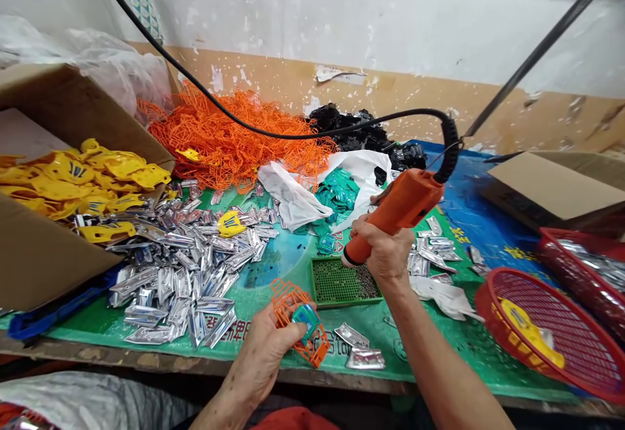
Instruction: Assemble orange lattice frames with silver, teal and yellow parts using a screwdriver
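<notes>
Workbench under a green printed mat [430,358]: cardboard box [43,267] of yellow plastic parts at left, orange plastic runners [229,137] far, silver metallic tags [176,273] centre, green perforated tray [332,283] near, red plastic basket [481,306] right. Left hand [263,358] near the bench edge, fingers [293,329] closed round an orange runner frame [317,345] carrying a teal piece [306,319], held steady and face up. Right hand [385,251] wrapped fully round a corded orange power tool [395,212], nose angled down, just apart from the frame.
</notes>
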The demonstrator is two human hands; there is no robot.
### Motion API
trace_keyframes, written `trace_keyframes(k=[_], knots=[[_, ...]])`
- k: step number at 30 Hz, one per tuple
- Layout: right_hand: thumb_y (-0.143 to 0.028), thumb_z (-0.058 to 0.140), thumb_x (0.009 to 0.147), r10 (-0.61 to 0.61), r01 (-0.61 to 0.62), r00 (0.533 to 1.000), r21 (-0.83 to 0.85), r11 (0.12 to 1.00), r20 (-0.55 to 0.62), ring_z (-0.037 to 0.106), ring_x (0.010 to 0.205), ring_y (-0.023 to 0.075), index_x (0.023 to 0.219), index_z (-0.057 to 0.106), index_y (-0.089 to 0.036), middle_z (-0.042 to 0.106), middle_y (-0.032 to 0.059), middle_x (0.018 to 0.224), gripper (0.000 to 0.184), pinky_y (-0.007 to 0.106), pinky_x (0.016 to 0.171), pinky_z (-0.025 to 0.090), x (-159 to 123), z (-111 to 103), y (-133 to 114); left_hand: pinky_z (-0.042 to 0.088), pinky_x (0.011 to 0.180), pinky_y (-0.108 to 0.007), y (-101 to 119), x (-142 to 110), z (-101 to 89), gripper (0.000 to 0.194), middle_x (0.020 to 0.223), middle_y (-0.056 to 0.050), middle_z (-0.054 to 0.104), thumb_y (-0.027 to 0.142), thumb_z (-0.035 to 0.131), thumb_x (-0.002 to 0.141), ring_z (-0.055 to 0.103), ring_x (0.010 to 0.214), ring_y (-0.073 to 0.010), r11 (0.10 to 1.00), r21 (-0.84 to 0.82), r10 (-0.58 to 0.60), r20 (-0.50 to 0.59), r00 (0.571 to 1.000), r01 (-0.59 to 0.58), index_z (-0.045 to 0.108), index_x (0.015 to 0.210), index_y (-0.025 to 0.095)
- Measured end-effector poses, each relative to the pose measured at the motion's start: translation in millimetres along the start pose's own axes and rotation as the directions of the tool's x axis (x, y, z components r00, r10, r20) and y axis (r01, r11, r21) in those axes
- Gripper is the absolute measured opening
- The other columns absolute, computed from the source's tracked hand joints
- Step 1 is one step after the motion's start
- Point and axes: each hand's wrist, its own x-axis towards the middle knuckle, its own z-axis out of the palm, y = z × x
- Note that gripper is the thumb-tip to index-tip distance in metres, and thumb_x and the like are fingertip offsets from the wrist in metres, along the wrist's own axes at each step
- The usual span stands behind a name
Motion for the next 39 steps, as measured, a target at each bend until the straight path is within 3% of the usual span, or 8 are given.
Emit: trace_keyframes(k=[39], knots=[[-0.026, 0.076, 0.057, -0.015, 0.015, 1.000, -0.009, 1.000, 0.010, 0.054, 0.050, 0.0129, 0.062, 0.064, -0.015, 0.059, -0.0021, 0.058, 0.017, 0.030, 0.052, 0.048, 1.4, -1.5, -2.9, 0.048, 0.075, -0.027, -0.4, -1.1, 2.2, 0.032, 0.086, -0.003, 0.070, 0.020, 0.076, 0.061, 0.061, 0.079, -0.0171, 0.998, -0.055, -0.025, 0.071, 0.997, 0.029, 0.071, 0.092, 0.015]])
